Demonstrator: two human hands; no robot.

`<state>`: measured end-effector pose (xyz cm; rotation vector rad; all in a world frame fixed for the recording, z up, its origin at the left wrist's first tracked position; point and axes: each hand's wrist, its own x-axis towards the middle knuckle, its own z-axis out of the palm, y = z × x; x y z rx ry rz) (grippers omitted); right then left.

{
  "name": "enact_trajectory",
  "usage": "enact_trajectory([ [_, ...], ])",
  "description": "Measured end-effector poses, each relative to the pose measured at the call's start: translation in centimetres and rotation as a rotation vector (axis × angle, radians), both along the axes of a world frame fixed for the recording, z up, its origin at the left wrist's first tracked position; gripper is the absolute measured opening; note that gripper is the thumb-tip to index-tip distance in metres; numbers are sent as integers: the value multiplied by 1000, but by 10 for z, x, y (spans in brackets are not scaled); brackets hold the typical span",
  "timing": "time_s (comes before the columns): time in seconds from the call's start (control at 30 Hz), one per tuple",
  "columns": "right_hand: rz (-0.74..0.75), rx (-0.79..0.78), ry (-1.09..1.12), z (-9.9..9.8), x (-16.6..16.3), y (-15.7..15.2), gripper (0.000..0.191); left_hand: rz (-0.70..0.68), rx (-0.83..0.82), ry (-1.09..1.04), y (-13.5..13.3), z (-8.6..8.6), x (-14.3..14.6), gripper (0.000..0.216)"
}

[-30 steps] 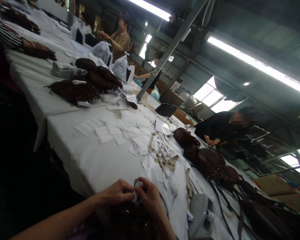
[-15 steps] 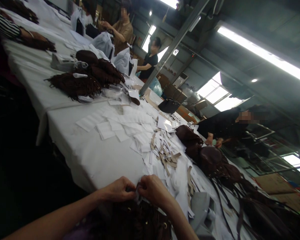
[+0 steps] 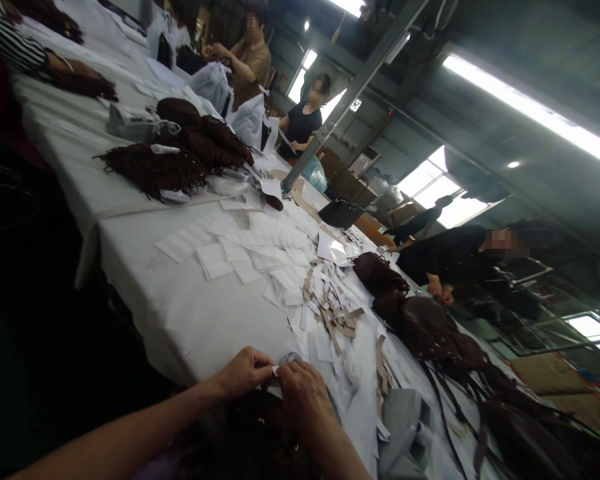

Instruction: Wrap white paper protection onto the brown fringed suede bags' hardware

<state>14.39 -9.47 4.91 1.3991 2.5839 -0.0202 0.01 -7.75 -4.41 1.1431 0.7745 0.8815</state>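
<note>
My left hand and my right hand meet at the near edge of the white-covered table. Both are closed in a pinch on a small white slip held between their fingertips. Under my hands lies a dark brown fringed bag, mostly in shadow. Loose white paper slips and tan strips are scattered on the cloth just beyond my hands.
Brown fringed bags are piled at the left, more brown bags with long straps at the right. A grey tool lies by my right wrist. Several people work across the table; a striped sleeve reaches in at top left.
My hands have stayed together at the table edge, fingers shifting on the slip; a tan strip seen between them earlier is gone. The view has tilted slightly. People across the table have moved.
</note>
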Motion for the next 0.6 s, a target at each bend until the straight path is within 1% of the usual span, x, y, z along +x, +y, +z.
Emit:
enact_trajectory([
  [0.13,13,74,50,-2,-3,0,23,-3,-126,-61,3,1,-3,30],
  [0.27,63,97,91,-6,-5,-1,25,-15,-224,-135,3,3,-10,30],
  [0.37,108,116,121,-10,-2,-2,26,-19,-254,-190,3,5,-13,29],
  [0.5,126,176,127,-19,4,-7,32,-32,-268,-215,2,6,-14,30],
  [0.6,139,207,122,-22,4,-11,28,-60,-278,-236,3,3,-14,33],
])
